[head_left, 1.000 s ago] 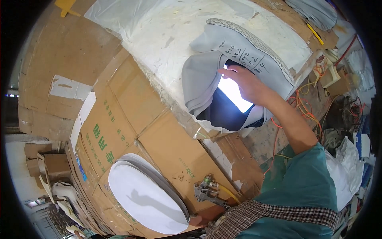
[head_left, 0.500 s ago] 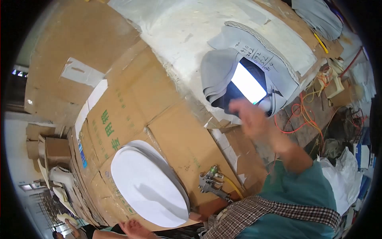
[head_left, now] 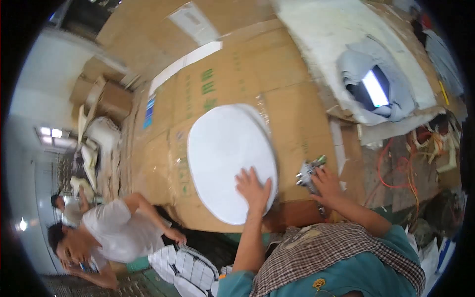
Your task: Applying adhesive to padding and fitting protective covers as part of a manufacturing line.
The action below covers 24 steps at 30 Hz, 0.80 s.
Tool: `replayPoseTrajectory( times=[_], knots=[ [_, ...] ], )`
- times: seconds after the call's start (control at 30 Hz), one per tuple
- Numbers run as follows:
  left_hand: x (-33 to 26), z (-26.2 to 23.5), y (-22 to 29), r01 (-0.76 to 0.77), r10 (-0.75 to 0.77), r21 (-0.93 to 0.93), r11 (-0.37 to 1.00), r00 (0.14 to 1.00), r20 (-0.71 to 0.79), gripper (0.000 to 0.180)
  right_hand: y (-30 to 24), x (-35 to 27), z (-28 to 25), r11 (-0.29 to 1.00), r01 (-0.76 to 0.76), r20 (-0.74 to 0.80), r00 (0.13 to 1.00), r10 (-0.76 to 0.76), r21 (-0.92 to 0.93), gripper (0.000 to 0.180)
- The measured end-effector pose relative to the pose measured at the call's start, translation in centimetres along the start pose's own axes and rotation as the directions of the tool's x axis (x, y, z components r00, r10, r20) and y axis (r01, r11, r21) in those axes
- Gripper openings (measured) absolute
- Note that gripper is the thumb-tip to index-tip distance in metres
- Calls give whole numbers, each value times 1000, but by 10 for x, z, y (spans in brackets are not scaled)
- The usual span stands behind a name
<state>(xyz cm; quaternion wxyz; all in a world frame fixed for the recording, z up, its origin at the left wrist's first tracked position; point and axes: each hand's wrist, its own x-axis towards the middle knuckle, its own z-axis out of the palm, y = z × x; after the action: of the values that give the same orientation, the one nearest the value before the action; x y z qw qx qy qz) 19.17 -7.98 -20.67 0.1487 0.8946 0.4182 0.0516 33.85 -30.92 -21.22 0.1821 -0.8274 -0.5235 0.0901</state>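
Observation:
A stack of white oval sheets (head_left: 222, 148) lies on the cardboard-covered table. My left hand (head_left: 253, 190) rests on the top sheet near its right edge, fingers spread, holding nothing. To the right of the stack is a metal spray gun (head_left: 308, 177) with a greenish fitting. My right hand (head_left: 330, 189) is on the spray gun, its fingers bent around the body. The gun's handle is partly hidden beneath the hand.
A phone with a lit screen (head_left: 375, 89) rests in rolled grey material (head_left: 354, 64) at the far right. Orange hoses (head_left: 410, 173) hang beyond the table's right side. At the left, a person in a white shirt (head_left: 111, 230) leans by the table; cardboard boxes (head_left: 113, 99) stand behind.
My right hand has gone from beside the phone to the spray gun. My left hand now lies on the white sheets. The view has swung left, bringing the co-worker into sight.

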Motion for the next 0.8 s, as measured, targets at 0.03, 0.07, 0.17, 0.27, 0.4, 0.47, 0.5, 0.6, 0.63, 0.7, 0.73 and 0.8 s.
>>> replayPoseTrajectory(
  times=[0.03, 0.07, 0.17, 0.27, 0.4, 0.47, 0.5, 0.6, 0.63, 0.7, 0.73, 0.8],
  knots=[
    [2, 0, 3, 11, -11, -2, 1000, 1000, -22, 76, -5, -4, 4, 998, -5, -3, 1000, 5, -55, 68],
    [2, 0, 4, 15, -16, -8, 1000, 999, -39, 75, -13, -5, 5, 999, 26, 0, 1000, -26, -47, 68],
    [-1, -5, -3, 27, -28, -20, 999, 997, -73, 74, -40, -5, -6, 993, -20, 28, 999, 23, -114, 72],
    [-1, -17, -2, 37, -45, -107, 994, 996, -73, 75, -37, -5, 26, 988, -154, -42, 987, 154, 6, 75],
    [-27, -41, -33, -8, 1, -64, 998, 994, -109, 74, -42, -1, 20, 960, -273, -26, 962, 272, -66, 77],
    [-43, -38, -61, -74, 58, -98, 992, 985, -160, 74, -23, -9, 13, 882, -21, -382, 896, 225, 470, 71],
    [-50, -34, -75, -78, 68, -105, 991, 992, -102, 73, -33, -19, -5, 610, -106, -165, 914, 371, 785, 64],
    [-67, -33, -94, -123, 114, -98, 988, 989, -89, 71, -76, -53, -87, 666, -146, 29, 983, 183, 732, 60],
    [-68, -30, -102, -129, 93, -162, 978, 973, -211, 69, -97, -61, -113, 672, -140, 28, 984, 175, 727, 60],
    [-74, -33, -113, -169, 64, -224, 960, 910, -410, 61, -140, -78, -148, 564, -189, 128, 981, 146, 804, 59],
    [-78, -36, -124, -175, 67, -233, 957, 910, -409, 61, -152, -84, -155, 569, -192, 126, 980, 154, 799, 59],
    [-98, -41, -158, -94, -80, -395, 914, 912, -401, 52, -170, -92, -162, 253, -191, 174, 981, 89, 948, 56]
  ],
)
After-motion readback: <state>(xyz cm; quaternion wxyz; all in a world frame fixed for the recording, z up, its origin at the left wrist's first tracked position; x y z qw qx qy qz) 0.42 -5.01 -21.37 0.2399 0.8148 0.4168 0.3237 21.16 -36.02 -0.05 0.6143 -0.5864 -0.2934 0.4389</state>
